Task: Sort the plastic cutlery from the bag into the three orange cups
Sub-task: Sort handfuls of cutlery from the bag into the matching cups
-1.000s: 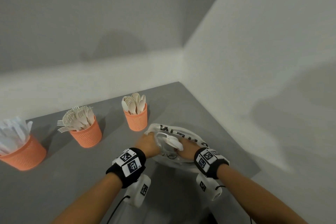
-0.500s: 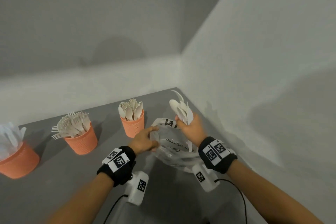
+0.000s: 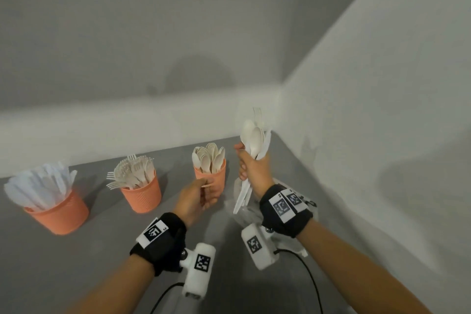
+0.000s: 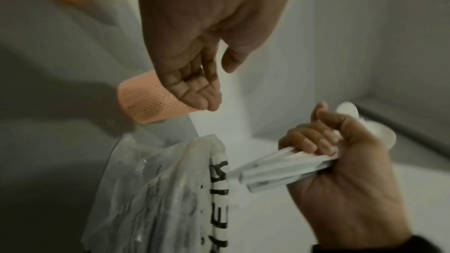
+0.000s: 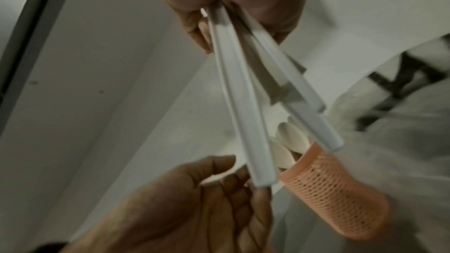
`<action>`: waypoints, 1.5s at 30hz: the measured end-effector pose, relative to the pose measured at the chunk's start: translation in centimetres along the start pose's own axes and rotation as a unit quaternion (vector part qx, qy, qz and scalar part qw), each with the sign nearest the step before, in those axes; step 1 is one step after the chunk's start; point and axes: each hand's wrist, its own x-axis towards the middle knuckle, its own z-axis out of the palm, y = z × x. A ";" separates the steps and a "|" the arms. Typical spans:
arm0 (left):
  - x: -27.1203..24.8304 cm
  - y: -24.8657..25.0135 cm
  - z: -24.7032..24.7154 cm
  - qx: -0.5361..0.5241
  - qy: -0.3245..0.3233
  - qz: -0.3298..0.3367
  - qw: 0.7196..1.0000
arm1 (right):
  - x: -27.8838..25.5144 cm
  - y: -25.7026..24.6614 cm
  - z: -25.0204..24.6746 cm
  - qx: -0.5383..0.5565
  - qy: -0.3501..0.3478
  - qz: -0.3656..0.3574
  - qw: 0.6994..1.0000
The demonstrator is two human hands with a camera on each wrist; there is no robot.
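Cutlery bundle (image 3: 251, 150) fisted in right hand (image 3: 254, 173) (above bag (image 4: 155, 189)); left hand (image 3: 196, 199) loose-fingered, holding nothing.

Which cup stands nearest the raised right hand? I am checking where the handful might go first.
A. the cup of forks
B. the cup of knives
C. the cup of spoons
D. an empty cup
C: in the head view the right hand, gripping a bunch of cutlery, is raised just right of the cup of spoons.
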 end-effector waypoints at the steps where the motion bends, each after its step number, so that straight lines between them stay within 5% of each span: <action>1: -0.3 0.0 -0.7 -0.035 -0.003 -0.042 0.998 | 0.1 0.0 0.7 0.001 -0.008 -0.005 1.000; 7: -2.3 -0.3 -4.3 -0.176 -0.034 -0.179 0.967 | -0.8 1.1 5.6 -0.022 -0.047 -0.015 0.999; 13: -4.7 1.7 -5.6 -0.275 -0.059 -0.143 0.949 | -3.8 3.8 10.6 -0.024 -0.071 -0.003 0.997; 22: -7.2 3.3 -10.1 0.030 -0.036 -0.093 0.995 | -4.9 7.1 15.2 -0.038 -0.093 0.107 0.989; 26: -7.0 3.1 -12.4 0.090 0.028 0.011 0.995 | -4.9 9.2 17.1 -0.077 -0.140 0.131 0.978; 29: -6.7 4.0 -13.2 0.063 0.075 0.091 0.991 | -6.6 9.2 17.8 -0.225 -0.223 0.027 0.948; 32: -6.1 4.6 -13.8 0.025 0.130 0.155 0.979 | -8.6 8.8 17.8 -0.389 -0.280 -0.039 0.877; 35: -5.4 4.8 -14.5 -0.059 0.203 0.129 0.969 | -9.2 8.8 18.1 -0.417 -0.300 -0.059 0.856; 37: -5.1 5.0 -15.0 -0.051 0.195 0.119 0.972 | -8.5 8.9 18.3 -0.365 -0.329 -0.034 0.870; 40: -5.1 5.5 -15.5 -0.025 0.117 0.132 0.984 | -7.3 8.3 17.9 -0.228 -0.394 0.111 0.883; 45: -4.9 6.4 -16.1 -0.005 0.006 0.087 0.996 | -6.3 8.0 17.5 -0.043 -0.450 0.308 0.837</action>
